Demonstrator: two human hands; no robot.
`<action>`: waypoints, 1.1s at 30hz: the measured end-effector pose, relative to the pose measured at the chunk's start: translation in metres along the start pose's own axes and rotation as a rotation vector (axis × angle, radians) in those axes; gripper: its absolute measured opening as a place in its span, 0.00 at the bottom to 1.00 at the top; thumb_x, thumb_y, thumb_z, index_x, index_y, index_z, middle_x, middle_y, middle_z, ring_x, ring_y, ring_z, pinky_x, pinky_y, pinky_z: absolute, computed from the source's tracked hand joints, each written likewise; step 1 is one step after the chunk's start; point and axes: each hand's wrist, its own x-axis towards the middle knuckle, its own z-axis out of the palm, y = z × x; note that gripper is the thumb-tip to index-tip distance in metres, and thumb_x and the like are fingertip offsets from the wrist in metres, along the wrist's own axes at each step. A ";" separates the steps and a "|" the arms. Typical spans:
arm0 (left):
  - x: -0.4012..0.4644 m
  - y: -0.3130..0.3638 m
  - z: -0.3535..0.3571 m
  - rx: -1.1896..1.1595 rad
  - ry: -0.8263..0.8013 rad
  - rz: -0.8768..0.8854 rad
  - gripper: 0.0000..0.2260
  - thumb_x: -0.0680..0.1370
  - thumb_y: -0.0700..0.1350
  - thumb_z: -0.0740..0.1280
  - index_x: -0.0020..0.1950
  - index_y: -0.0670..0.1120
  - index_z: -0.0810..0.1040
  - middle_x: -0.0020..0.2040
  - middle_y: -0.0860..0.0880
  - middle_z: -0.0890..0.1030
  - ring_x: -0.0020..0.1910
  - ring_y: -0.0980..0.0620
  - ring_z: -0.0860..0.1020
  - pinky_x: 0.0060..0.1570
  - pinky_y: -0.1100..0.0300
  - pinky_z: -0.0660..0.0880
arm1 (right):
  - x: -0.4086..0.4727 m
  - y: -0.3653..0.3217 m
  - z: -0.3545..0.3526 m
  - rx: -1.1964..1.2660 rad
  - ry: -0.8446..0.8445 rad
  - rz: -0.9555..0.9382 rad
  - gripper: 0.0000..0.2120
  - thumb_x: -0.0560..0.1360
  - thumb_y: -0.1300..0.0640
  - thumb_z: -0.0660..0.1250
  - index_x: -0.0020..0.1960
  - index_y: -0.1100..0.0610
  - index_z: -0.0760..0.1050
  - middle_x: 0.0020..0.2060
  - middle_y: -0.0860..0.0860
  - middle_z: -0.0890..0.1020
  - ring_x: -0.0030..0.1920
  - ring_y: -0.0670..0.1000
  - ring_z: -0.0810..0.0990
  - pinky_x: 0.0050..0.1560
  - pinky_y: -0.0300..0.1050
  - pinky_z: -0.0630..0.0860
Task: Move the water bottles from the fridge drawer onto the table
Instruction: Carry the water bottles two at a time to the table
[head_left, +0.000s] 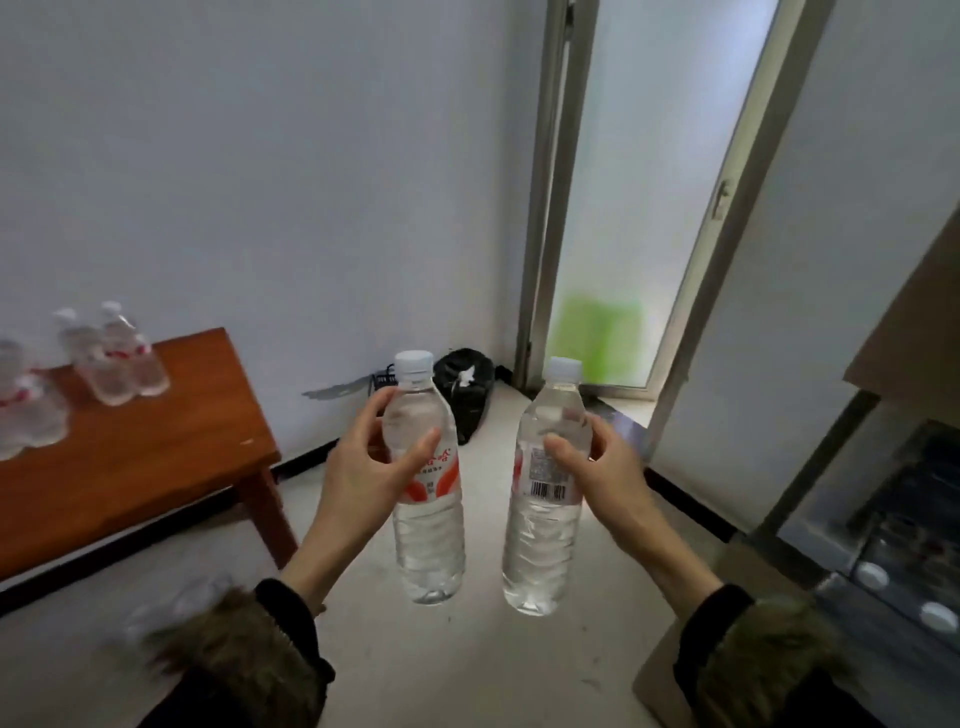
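Two water bottles are in the air at once, one in each hand, which puts this at the carrying step between fridge drawer and bench; going from biggest to smallest: the wooden bench (156, 457) stands at the left against the wall, and toward its far edge stand at least three blurred bottles (117, 358), upright; the fridge drawer (893, 587) sits low at the right, well apart from the bench, with two white caps (872, 576) showing inside, so more remains to fetch; the left bottle (428, 499) is upright, label facing the camera, the left hand (374, 467) wrapped round its upper body, fingers behind and thumb in front; the right bottle (545, 499) is likewise upright, barcode outward, the right hand (597, 467) clasping it at label height; both grips look firm. Next, I judge, comes a turn left and a reach over the bench, setting each bottle down on bare wood near the front edge, clear of the standing ones so none topples.
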 end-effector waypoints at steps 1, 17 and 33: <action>0.002 -0.008 -0.023 0.015 0.038 -0.013 0.23 0.71 0.51 0.70 0.64 0.58 0.67 0.55 0.55 0.77 0.50 0.56 0.78 0.46 0.58 0.78 | 0.005 -0.005 0.025 0.013 -0.030 -0.008 0.08 0.72 0.57 0.70 0.48 0.50 0.74 0.46 0.52 0.82 0.48 0.53 0.81 0.50 0.48 0.79; 0.044 -0.119 -0.273 0.119 0.411 -0.202 0.27 0.66 0.58 0.70 0.63 0.60 0.66 0.59 0.55 0.76 0.58 0.53 0.76 0.49 0.56 0.78 | 0.086 -0.053 0.321 -0.080 -0.529 -0.191 0.20 0.68 0.55 0.73 0.58 0.51 0.72 0.48 0.43 0.79 0.48 0.41 0.79 0.47 0.35 0.76; 0.212 -0.232 -0.414 0.379 0.409 -0.368 0.34 0.66 0.55 0.74 0.68 0.54 0.64 0.65 0.53 0.73 0.61 0.54 0.74 0.59 0.53 0.74 | 0.256 -0.039 0.546 -0.297 -0.737 -0.267 0.29 0.63 0.50 0.76 0.59 0.53 0.68 0.49 0.45 0.75 0.50 0.46 0.76 0.50 0.39 0.73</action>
